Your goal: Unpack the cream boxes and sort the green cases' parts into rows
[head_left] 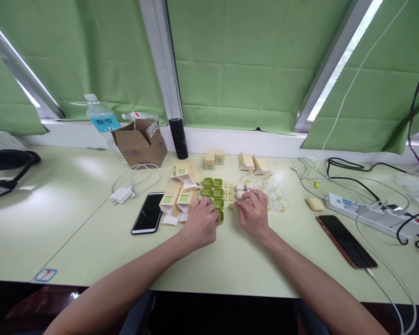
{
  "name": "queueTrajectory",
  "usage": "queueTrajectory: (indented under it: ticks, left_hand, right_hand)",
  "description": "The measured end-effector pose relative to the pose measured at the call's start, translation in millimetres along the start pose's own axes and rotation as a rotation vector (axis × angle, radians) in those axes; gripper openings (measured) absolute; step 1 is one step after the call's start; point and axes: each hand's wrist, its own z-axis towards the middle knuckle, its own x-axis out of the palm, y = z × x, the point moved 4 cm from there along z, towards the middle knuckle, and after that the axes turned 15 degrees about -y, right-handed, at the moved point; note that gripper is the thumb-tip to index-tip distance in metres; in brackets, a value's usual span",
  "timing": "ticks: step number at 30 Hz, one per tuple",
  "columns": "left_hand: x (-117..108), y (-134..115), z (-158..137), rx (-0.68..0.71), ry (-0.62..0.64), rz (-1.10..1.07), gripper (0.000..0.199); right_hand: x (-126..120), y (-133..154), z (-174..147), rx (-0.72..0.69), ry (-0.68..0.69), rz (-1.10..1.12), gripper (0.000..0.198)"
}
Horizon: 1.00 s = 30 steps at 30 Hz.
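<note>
Bottle (104, 121) at the back left: blue label, white characters 飘雪, legible. Clear bottle (145, 116) lying behind the carton, red marking on its label too small to read. Brown carton (143, 151), flaps up: purple print, plus a white label with barcode-like lines; neither readable. Beige boxes (182, 170) bear green squares, any lettering too fine to make out. Sticker (45, 275) by the table's front edge: red mark inside a blue outline. My forearms come in from the lower corners and converge on the green trays (218, 192), set in two columns mid-table. My left hand (201, 224) is curled, knuckles up, over the lower trays, fingers bent inward; what it grips, if anything, I cannot tell. My right hand (254, 213) is palm down, wrist angled inward, thumb and forefinger drawn near each other beside the lowest of the small yellow pieces (231, 191), which stand in rows just right of the trays. Whether those fingertips pinch one, I cannot tell. White cylinders (239, 187) and clear plastic pieces (276, 197) lie around and beyond that hand.
</note>
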Motion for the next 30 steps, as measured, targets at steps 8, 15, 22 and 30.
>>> queueTrajectory:
  ticks: [8, 15, 22, 30]
  left_hand:
    - [1.1, -0.3, -1.5, 0.011, -0.014, -0.019, 0.016]
    - [1.4, -0.5, -1.6, 0.021, -0.012, -0.018, 0.016]
    - [0.7, -1.4, -1.2, 0.012, -0.008, -0.023, 0.016]
    - [3.1, -0.6, -2.5, 0.028, -0.009, 0.001, 0.017]
  right_hand:
    - [0.6, 1.2, -1.1, 0.02, 0.016, 0.029, 0.018]
    - [0.7, 1.9, -1.1, 0.035, 0.028, 0.031, 0.019]
    - [0.9, 3.0, -1.4, 0.016, 0.026, 0.043, 0.018]
    - [0.7, 5.1, -1.0, -0.003, 0.031, 0.033, 0.018]
